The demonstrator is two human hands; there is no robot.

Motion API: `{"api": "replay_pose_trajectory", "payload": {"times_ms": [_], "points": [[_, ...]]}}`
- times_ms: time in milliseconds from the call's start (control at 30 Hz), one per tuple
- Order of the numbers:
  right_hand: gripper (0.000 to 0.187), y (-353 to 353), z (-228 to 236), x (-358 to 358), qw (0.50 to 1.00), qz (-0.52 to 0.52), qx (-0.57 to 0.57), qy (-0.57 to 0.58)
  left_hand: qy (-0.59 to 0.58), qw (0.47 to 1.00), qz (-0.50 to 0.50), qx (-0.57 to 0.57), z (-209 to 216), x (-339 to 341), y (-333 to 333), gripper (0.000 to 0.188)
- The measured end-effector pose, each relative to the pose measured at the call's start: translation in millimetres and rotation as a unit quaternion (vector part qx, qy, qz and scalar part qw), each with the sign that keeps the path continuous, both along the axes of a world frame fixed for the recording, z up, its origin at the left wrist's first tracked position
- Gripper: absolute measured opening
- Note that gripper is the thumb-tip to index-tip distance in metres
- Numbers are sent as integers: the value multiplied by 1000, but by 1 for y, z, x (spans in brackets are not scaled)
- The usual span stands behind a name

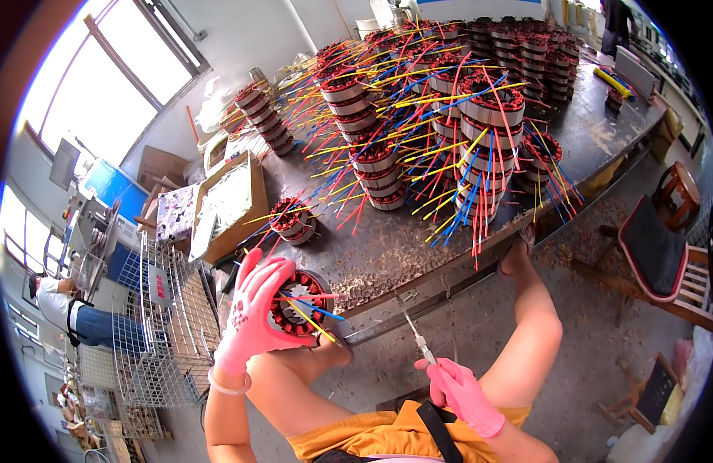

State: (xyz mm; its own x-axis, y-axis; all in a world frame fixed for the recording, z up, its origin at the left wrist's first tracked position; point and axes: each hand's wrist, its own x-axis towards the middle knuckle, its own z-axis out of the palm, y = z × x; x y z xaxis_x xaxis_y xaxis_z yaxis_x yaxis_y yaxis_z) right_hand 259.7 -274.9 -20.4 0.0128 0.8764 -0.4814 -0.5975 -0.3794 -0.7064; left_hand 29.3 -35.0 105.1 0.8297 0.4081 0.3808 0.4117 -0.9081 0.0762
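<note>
My left hand (248, 320), in a pink glove, grips a motor stator (319, 287) by its left side. It is a ring with red windings inside, tilted to face me, and red, blue and yellow wire leads stick out of it to the right. In my right hand (463, 393), also gloved in pink, is a slim tool with a silver body and a thin metal tip (420, 339), pointing up and left toward the table edge. A gap separates the tool from the stator. A single stator (292, 222) with leads sits on the table just beyond my left hand.
Tall stacks of stators (491, 114) with splayed leads fill the dark worktable (418, 266). A cardboard box (252, 189) of white pieces stands left, above a wire mesh cart (167, 309). Chairs (657, 247) are on the right. One person (101, 320) works far left; another stands back right.
</note>
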Motion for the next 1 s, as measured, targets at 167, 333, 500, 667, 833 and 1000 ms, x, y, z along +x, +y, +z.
{"api": "replay_pose_trajectory", "payload": {"times_ms": [167,333,500,667,833,1000], "points": [[32,4,2,-7,1000,25,-5,5,-20,962,70,-262,-54,-39,15,115],[33,6,-3,-6,1000,12,-14,-7,-102,866,23,-489,-68,-42,9,121],[32,13,4,-10,999,19,-22,-30,-214,770,15,-601,-68,-41,-5,122],[30,15,8,-14,999,-9,-41,-25,-207,765,-3,-609,-61,-44,-5,132],[29,12,9,-12,999,-6,-39,-21,-198,780,-5,-594,-62,-43,-8,129],[29,7,10,-8,1000,1,-10,-6,-163,815,13,-555,-56,-38,-3,126]]}}
